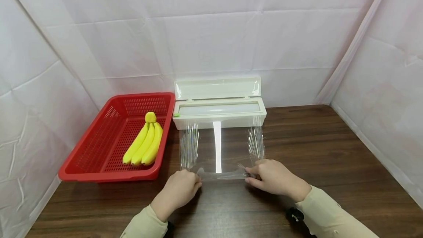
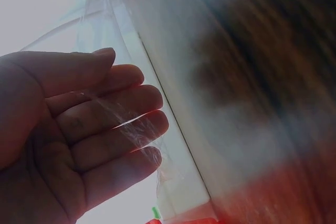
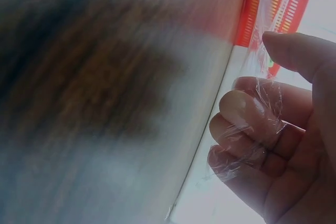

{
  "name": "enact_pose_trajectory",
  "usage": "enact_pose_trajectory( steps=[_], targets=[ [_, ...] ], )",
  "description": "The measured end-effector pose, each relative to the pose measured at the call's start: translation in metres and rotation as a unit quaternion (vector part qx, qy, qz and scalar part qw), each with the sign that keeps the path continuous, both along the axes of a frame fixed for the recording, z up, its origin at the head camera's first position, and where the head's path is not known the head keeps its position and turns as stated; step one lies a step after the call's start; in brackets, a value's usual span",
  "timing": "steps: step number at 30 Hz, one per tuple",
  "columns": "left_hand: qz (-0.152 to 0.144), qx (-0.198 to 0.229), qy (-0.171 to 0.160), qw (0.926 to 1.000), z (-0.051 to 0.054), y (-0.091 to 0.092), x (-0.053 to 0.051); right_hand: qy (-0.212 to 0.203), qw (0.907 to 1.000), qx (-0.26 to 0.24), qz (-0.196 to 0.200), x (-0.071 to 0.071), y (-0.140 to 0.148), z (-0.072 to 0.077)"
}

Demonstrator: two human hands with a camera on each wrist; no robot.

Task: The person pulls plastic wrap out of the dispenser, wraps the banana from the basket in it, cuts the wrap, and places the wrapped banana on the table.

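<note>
Dial: over the wooden counter (image 1: 330, 157), the white cloth wall (image 1: 211, 39) stands at 12 and the person at 6.
Clear film (image 1: 232, 150): mid-dial, stretched from the white box (image 1: 219, 123) at 12 down to both hands; its sides run in shiny creases, and the near edge gathers into a cloudy fold.
Left hand (image 1: 180, 190): at about 7, its grip pinching the film's near corner; from above I see its back and bent knuckles, while the left wrist view gives me the palm, thumb against forefinger, film trailing across the other fingers.
Right hand (image 1: 275, 179): at about 4, its grip holding the opposite corner; the right wrist view alone shows crinkled film draped over the bent fingers, the thumb's tip apart from the forefinger.
Box lid (image 1: 218, 89): tipped back toward 12; the head view shows the pale roll (image 1: 219, 110) inside, with a green tab (image 1: 176, 115) at the box's 9 o'clock end.
Red basket (image 1: 109, 176): between 9 and 10, just beside the box; whole in the head view, a slotted wall near 1 in the right wrist view, a red sliver near 6 in the left.
Bananas (image 1: 145, 144): a bunch at the basket's 3 o'clock side, stem toward 12, tips toward 7; I find them in the head view alone.
</note>
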State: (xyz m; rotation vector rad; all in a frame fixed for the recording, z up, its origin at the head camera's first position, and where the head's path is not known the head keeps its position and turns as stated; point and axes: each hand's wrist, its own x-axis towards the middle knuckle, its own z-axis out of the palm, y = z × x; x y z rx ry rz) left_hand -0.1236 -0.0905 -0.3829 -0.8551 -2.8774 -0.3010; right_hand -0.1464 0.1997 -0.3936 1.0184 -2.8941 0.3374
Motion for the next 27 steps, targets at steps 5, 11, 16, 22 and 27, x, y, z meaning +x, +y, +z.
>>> enact_pose_trajectory(
  steps=[5, 11, 16, 22, 27],
  targets=[
    [-0.009, 0.007, 0.000, 0.9999, -0.0009, -0.0011, 0.0006, -0.008, 0.9999, 0.007, 0.002, 0.0014, -0.0004, 0.0021],
    [-0.019, 0.017, -0.012, 0.9996, -0.0001, -0.0021, 0.0008, -0.016, 0.9998, 0.011, 0.005, 0.0014, -0.0009, 0.0017],
    [-0.024, 0.020, -0.033, 0.9990, 0.0013, -0.0030, 0.0014, -0.014, 0.9997, 0.015, 0.011, 0.0016, -0.0007, 0.0018],
    [-0.029, 0.023, -0.041, 0.9985, 0.0022, -0.0029, 0.0029, -0.022, 0.9995, 0.017, 0.014, 0.0037, 0.0009, 0.0040],
    [-0.032, 0.027, -0.043, 0.9982, 0.0004, -0.0034, 0.0035, -0.028, 0.9993, 0.018, 0.014, 0.0057, 0.0021, 0.0038]
  ],
)
